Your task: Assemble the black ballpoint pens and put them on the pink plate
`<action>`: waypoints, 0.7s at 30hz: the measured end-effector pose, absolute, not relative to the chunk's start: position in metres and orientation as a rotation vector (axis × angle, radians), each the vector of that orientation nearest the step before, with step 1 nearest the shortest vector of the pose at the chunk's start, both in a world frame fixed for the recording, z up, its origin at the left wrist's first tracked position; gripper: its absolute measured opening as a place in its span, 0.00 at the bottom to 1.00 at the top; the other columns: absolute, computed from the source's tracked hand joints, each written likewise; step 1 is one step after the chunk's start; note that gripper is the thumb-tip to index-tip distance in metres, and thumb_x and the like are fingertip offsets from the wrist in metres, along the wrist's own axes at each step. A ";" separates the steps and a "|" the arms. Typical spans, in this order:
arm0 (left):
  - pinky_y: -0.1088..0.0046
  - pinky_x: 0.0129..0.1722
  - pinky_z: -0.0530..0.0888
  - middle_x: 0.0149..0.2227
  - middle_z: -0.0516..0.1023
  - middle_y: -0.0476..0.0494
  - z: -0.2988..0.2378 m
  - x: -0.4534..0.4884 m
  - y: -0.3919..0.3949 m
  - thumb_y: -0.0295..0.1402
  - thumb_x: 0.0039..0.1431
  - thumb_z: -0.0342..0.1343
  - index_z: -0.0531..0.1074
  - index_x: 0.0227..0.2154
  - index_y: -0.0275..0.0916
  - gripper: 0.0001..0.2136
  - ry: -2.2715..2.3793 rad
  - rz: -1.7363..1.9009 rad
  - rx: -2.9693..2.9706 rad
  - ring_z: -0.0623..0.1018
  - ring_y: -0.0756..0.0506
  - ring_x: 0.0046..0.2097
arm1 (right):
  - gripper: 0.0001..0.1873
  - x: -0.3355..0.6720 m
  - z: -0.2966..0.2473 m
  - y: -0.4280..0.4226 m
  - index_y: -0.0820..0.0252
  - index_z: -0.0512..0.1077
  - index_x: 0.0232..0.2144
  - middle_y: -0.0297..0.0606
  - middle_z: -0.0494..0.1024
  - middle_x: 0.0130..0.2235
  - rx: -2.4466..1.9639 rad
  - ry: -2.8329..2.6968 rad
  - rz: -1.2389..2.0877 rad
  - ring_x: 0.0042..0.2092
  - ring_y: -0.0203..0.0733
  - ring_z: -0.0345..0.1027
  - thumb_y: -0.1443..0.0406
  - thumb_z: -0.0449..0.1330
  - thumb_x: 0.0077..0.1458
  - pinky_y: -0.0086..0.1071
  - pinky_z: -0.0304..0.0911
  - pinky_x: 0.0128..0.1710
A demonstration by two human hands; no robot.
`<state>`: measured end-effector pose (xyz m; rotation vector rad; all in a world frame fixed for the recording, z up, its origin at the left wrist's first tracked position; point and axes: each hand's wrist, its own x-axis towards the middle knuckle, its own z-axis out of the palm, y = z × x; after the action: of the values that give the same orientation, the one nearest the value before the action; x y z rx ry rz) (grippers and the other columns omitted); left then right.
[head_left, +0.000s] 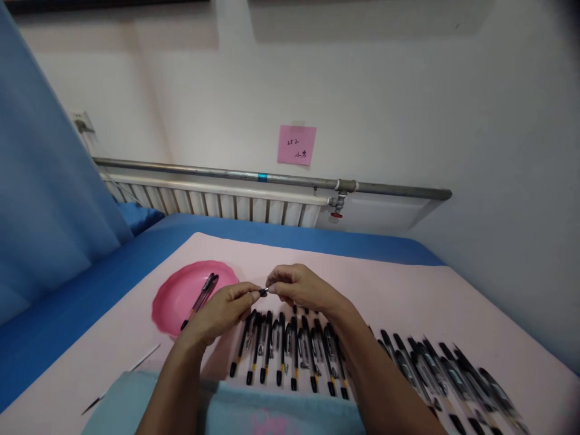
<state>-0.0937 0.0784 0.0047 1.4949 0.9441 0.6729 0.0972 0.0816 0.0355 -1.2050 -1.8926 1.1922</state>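
Note:
My left hand (222, 311) and my right hand (301, 289) meet above a pink sheet (408, 290), fingertips pinched together on a small black pen part (263, 292). Whether each hand grips a separate piece I cannot make out. Below the hands lies a row of several black pens (290, 353) with clear barrels and yellow bands, side by side, running on to the right (444, 374). A pink plate (181, 299) to the left holds two pens (202, 297).
A thin refill (122, 377) lies on the sheet at the lower left. Light blue cloth (226, 411) covers the near edge. Blue bedding (67, 308), a blue curtain (40, 199), a radiator (212, 202), a pipe and a pink wall note (296, 145) lie behind.

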 end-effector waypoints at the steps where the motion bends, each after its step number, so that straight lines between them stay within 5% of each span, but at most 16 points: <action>1: 0.77 0.21 0.52 0.18 0.56 0.55 0.005 -0.093 0.078 0.43 0.52 0.50 0.72 0.37 0.37 0.16 0.946 0.677 1.494 0.55 0.54 0.22 | 0.04 0.097 0.034 0.082 0.61 0.70 0.27 0.26 0.64 0.17 -1.202 -1.891 1.199 0.18 0.28 0.57 0.67 0.55 0.47 0.23 0.54 0.18; 13: 0.78 0.17 0.46 0.14 0.52 0.57 0.008 -0.085 0.077 0.41 0.52 0.51 0.70 0.36 0.35 0.14 0.922 0.707 1.351 0.51 0.56 0.18 | 0.05 0.094 0.032 0.084 0.61 0.65 0.23 0.25 0.62 0.16 -1.180 -1.763 1.253 0.17 0.27 0.52 0.65 0.56 0.47 0.22 0.50 0.16; 21: 0.80 0.14 0.42 0.15 0.56 0.58 0.018 -0.090 0.074 0.43 0.52 0.51 0.66 0.36 0.38 0.14 0.857 0.757 1.147 0.48 0.58 0.15 | 0.10 0.083 0.024 0.088 0.63 0.71 0.31 0.33 0.72 0.24 -0.810 -1.423 1.465 0.19 0.28 0.57 0.65 0.60 0.43 0.26 0.54 0.21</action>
<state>-0.0899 0.0745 0.0178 1.1468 0.8572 0.7567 0.0831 0.0879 0.0236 -0.8100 -1.4234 1.4655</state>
